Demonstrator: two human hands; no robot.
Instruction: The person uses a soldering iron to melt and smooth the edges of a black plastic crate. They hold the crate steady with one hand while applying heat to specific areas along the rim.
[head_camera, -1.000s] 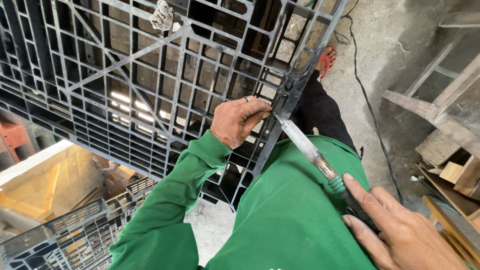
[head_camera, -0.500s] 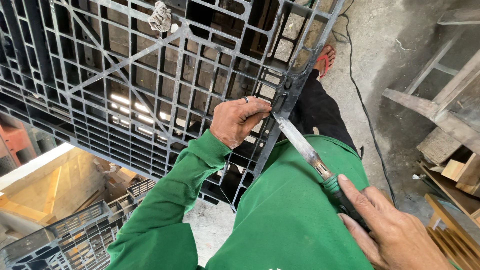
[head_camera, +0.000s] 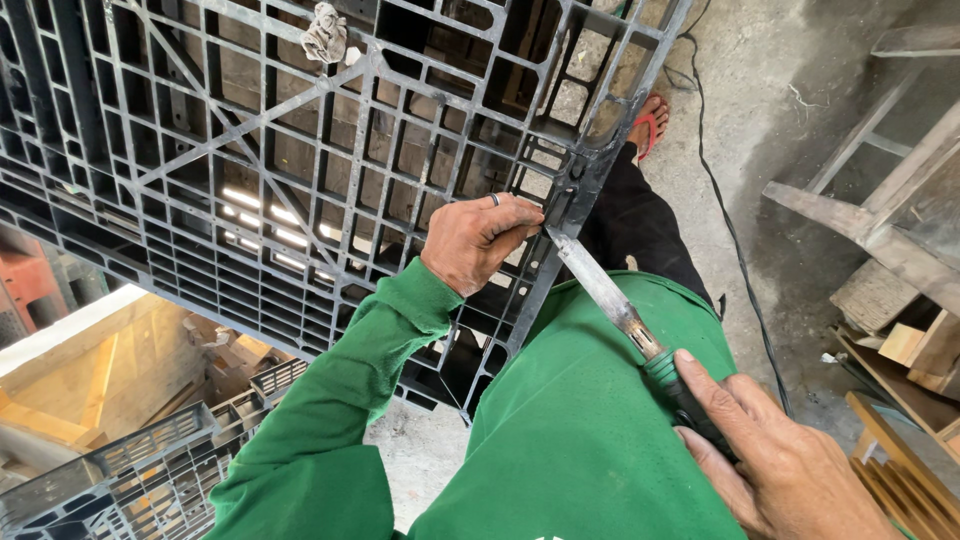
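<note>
A large black plastic pallet leans across my lap, its grid of ribs filling the upper left. My left hand, with a ring on one finger, grips the pallet's edge rib. My right hand at the lower right is shut on the green and black handle of a long metal tool. The tool's flat tip touches the pallet's edge rib just right of my left fingers. Green sleeves and a green shirt cover my arms and body.
A grey rag sits on the pallet near the top. A black cable runs over the concrete floor. Wooden planks and scraps lie at the right. Another grey pallet and a yellowish board lie at the lower left.
My right hand has slid slightly up and left along the tool handle, pushing the tip closer against the pallet edge. My left hand keeps its grip.
</note>
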